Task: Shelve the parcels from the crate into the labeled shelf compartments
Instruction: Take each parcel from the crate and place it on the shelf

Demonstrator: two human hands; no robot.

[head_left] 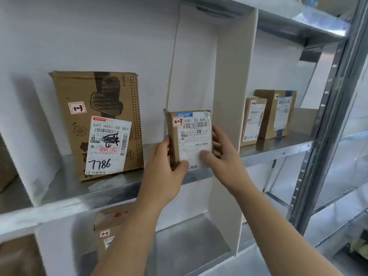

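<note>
I have the small parcel (191, 136) upright between both hands. The left grip (165, 170) clasps its lower left edge with the thumb across the front. The right grip (223, 156) holds the right side, thumb on the label and fingers wrapped behind.

The parcel is at the right end of a shelf (65, 188) compartment, just beside the white divider (229, 96). I cannot tell whether its bottom edge is resting on the metal yet. Its red-bordered sticker looks the same as the one on the large box (95, 116) already standing in this compartment, so I judge this is the right slot.

Two boxes (276, 114) stand in the compartment past the divider, and another box (111, 218) sits on the shelf below, so several parcels appear to be placed. This one is nearly shelved and only needs setting down and letting go. The crate is out of view, so I cannot say how many remain.
</note>
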